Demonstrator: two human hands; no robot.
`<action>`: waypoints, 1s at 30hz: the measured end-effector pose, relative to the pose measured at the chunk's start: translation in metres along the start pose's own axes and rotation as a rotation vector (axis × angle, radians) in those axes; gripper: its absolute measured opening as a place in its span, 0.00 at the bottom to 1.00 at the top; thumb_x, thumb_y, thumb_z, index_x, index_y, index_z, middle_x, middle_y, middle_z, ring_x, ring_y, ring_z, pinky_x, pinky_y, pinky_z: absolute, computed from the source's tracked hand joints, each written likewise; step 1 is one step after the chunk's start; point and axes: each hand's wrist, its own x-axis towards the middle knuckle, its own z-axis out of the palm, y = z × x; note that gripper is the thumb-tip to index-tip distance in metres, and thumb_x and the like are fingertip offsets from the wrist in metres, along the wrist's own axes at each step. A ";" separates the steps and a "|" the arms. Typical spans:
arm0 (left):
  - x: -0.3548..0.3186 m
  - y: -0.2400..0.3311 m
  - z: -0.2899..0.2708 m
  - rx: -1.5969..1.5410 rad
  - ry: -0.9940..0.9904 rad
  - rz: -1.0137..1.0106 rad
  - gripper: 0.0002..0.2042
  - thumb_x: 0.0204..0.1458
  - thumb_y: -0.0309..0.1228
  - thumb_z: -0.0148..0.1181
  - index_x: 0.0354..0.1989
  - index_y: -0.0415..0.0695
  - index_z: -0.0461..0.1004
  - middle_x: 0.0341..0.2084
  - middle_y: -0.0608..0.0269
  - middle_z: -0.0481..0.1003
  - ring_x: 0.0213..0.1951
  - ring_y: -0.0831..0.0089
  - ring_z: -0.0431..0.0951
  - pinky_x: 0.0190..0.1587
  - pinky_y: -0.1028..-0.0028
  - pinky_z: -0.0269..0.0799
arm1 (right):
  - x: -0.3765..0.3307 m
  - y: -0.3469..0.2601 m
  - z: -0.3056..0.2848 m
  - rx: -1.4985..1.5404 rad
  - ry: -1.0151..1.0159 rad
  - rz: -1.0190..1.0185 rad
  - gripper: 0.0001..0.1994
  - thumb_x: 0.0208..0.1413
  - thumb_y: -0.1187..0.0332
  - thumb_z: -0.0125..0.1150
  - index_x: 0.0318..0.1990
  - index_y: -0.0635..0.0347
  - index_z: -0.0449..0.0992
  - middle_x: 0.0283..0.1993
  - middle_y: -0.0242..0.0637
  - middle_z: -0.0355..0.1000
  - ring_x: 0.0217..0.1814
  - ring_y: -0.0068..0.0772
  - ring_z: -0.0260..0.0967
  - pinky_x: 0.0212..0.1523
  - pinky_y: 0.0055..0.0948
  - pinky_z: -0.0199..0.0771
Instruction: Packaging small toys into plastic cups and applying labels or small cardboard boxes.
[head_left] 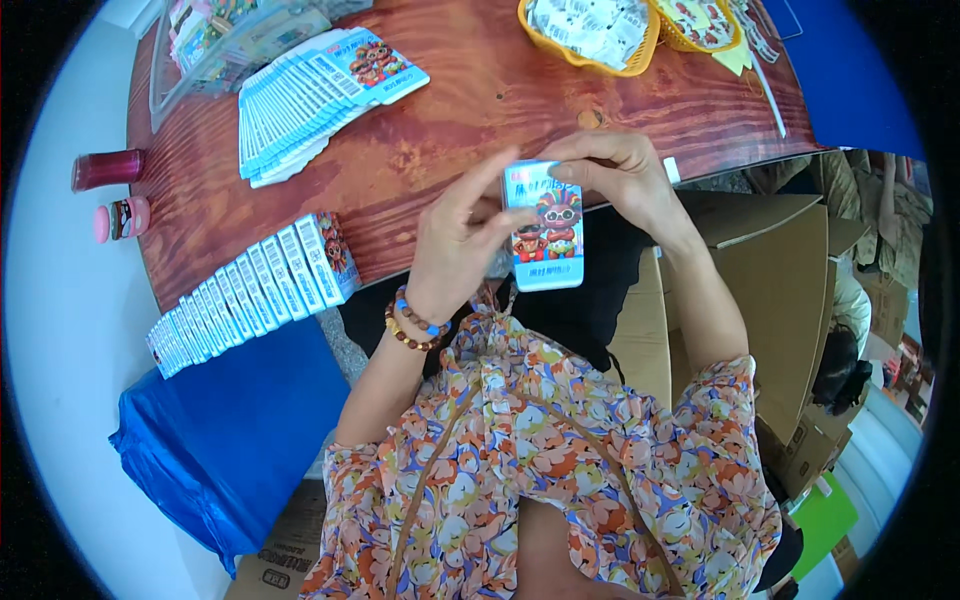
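Around the small blue packet (545, 225), rows of like packets (255, 290) lie left of it on the wooden counter (460, 110), another fanned stack (315, 95) above. Orange baskets (590, 50) of white sachets sit beyond. Left hand (455, 245) and right hand (615, 170) pinch the cartoon-printed packet at the counter's edge.

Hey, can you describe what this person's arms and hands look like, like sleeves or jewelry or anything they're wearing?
Both hands are bare, no gloves. The left hand has two beaded bracelets at its wrist, one of brown beads and one mixing blue and reddish beads. The right hand shows no jewelry. Short floral sleeves in orange, cream and blue end near the elbows, leaving the forearms uncovered.
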 end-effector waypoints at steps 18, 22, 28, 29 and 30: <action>-0.003 0.012 -0.009 0.470 0.520 0.160 0.45 0.42 0.28 0.78 0.70 0.38 0.58 0.58 0.50 0.68 0.59 0.58 0.70 0.61 0.62 0.67 | 0.104 -0.085 -0.021 -0.523 0.363 -0.408 0.11 0.64 0.67 0.57 0.42 0.68 0.80 0.34 0.35 0.78 0.35 0.23 0.72 0.40 0.27 0.73; -0.003 0.005 -0.009 0.557 0.443 0.285 0.43 0.42 0.30 0.77 0.68 0.37 0.60 0.61 0.48 0.67 0.61 0.54 0.69 0.63 0.60 0.65 | 0.193 -0.135 -0.039 -0.716 0.293 -0.516 0.10 0.61 0.66 0.58 0.38 0.66 0.78 0.35 0.39 0.78 0.36 0.33 0.74 0.39 0.30 0.72; -0.008 0.002 -0.006 0.504 0.447 0.270 0.42 0.41 0.27 0.77 0.66 0.38 0.61 0.58 0.48 0.66 0.60 0.51 0.68 0.62 0.59 0.66 | 0.278 -0.144 0.039 -1.298 0.152 -0.596 0.16 0.52 0.60 0.67 0.46 0.57 0.78 0.47 0.39 0.79 0.52 0.45 0.75 0.54 0.49 0.67; -0.008 0.002 -0.007 0.507 0.453 0.270 0.42 0.41 0.27 0.77 0.66 0.38 0.61 0.58 0.48 0.66 0.60 0.51 0.68 0.62 0.59 0.66 | 0.298 -0.139 0.042 -1.464 0.171 -0.570 0.20 0.50 0.59 0.70 0.50 0.54 0.77 0.50 0.39 0.79 0.57 0.46 0.74 0.59 0.56 0.62; -0.008 0.001 -0.007 0.482 0.453 0.265 0.42 0.41 0.27 0.78 0.66 0.38 0.61 0.58 0.48 0.66 0.60 0.51 0.68 0.62 0.59 0.66 | 0.311 -0.136 0.040 -1.543 0.111 -0.491 0.26 0.44 0.58 0.74 0.53 0.52 0.75 0.52 0.38 0.78 0.61 0.48 0.70 0.62 0.64 0.52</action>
